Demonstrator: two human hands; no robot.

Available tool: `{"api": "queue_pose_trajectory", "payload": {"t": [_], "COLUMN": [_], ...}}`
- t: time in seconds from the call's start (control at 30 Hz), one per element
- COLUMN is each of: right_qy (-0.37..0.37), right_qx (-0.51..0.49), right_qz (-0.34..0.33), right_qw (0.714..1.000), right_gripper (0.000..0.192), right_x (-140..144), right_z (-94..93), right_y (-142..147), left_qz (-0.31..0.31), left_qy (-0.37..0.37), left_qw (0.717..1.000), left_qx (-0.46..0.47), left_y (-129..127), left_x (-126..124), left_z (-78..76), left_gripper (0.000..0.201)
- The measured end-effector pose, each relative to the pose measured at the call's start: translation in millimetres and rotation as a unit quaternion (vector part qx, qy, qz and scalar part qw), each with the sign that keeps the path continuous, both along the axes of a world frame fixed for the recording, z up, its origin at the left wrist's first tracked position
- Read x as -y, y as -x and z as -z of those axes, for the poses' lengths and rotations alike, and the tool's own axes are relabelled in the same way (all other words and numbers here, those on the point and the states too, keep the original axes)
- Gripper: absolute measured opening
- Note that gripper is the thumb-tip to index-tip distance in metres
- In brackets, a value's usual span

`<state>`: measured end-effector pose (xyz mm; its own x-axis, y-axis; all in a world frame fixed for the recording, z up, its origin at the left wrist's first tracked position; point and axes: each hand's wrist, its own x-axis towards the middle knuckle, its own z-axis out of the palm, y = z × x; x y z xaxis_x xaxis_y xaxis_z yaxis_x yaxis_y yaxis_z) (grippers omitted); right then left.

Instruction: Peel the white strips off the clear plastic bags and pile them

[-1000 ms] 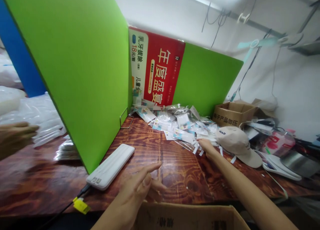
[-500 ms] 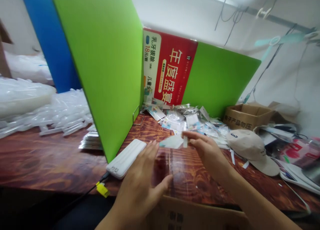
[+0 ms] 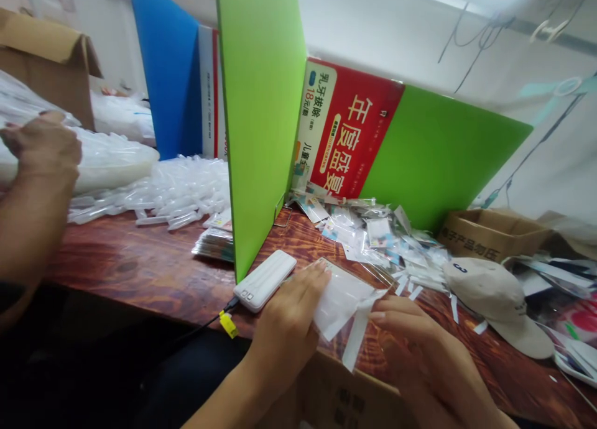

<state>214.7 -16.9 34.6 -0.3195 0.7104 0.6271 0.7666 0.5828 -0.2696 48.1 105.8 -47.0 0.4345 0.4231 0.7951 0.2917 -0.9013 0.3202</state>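
Head view: two hands work a clear bag at the front of the table.
The bag is just right of the white power bank. The left hand lays straight fingers over its left edge; whether they grip, I cannot tell. The right hand has its fingers closed on the white strip at the bag's right end.

From the white power bank: just right, we see left hand over clear packet, right hand at its white strip, grip unclear; beyond and right, packet pile on wooden surface; farther right, beige cap; far left, co-worker's blurred hand.
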Motion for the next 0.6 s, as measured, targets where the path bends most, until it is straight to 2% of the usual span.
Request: {"api": "queue_pose_trajectory", "payload": {"t": [0.13, 0.27, 0.33, 0.47, 0.6], "right_qy": [0.003, -0.029, -0.034, 0.003, -0.024], "right_qx": [0.115, 0.095, 0.089, 0.097, 0.126], "right_qz": [0.003, -0.021, -0.029, -0.044, -0.036], "right_qw": [0.993, 0.995, 0.995, 0.994, 0.991], "right_gripper": [0.051, 0.054, 0.050, 0.040, 0.035], "right_x": [-1, -7, -9, -12, -11], "right_z": [2.2, 6.5, 8.1, 9.4, 12.3], "right_y": [1, -1, -2, -1, -5], "left_qz": [-0.010, 0.007, 0.023, 0.048, 0.072], "left_qy": [0.017, 0.055, 0.071, 0.097, 0.161], "left_qw": [1.000, 0.998, 0.997, 0.994, 0.984], "left_qx": [-0.018, -0.032, -0.031, -0.027, -0.023], "left_y": [1, 2, 2, 2, 2], "left_x": [0, -1, -1, 1, 5], "left_z": [1.5, 7.3, 9.7, 11.2, 7.6], "left_gripper": [0.058, 0.066, 0.067, 0.065, 0.063]}}
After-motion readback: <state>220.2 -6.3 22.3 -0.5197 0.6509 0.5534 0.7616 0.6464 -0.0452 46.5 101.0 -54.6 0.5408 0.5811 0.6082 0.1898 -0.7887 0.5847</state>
